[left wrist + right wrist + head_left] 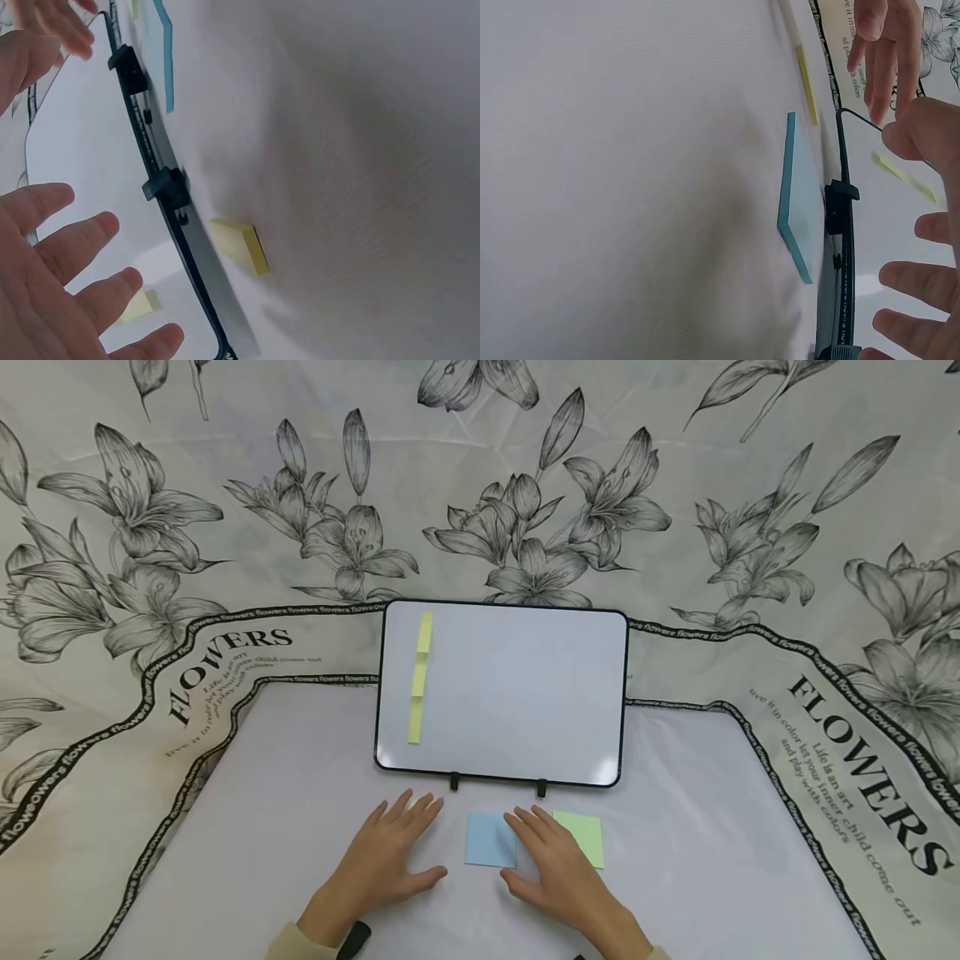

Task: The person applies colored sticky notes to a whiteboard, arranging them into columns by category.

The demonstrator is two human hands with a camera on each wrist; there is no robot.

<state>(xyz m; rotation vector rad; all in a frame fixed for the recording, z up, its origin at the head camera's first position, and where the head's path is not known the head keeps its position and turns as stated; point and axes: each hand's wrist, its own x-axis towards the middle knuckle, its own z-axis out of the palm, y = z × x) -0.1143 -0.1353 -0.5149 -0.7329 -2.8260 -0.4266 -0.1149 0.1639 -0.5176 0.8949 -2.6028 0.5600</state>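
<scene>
My left hand (386, 860) hovers over the table left of centre, fingers spread and holding nothing. Under it, hidden from the head view, lies a yellow sticky note pad (240, 246). The right hand (558, 872) is also spread, between a blue sticky note pad (486, 840) and a green one (589, 838), covering part of both in the head view. Nothing is between its fingers. Ahead of both hands stands a white dry-erase board (517, 693) with a black frame. Three yellow sticky notes (420, 675) run down its left side in a column.
Two black feet (542, 788) hold the board's lower edge. A white cloth (247, 827) with a black lettered border covers the table. Behind hangs or lies flower-printed fabric (480, 560). A dark object (355, 940) shows beside the left wrist.
</scene>
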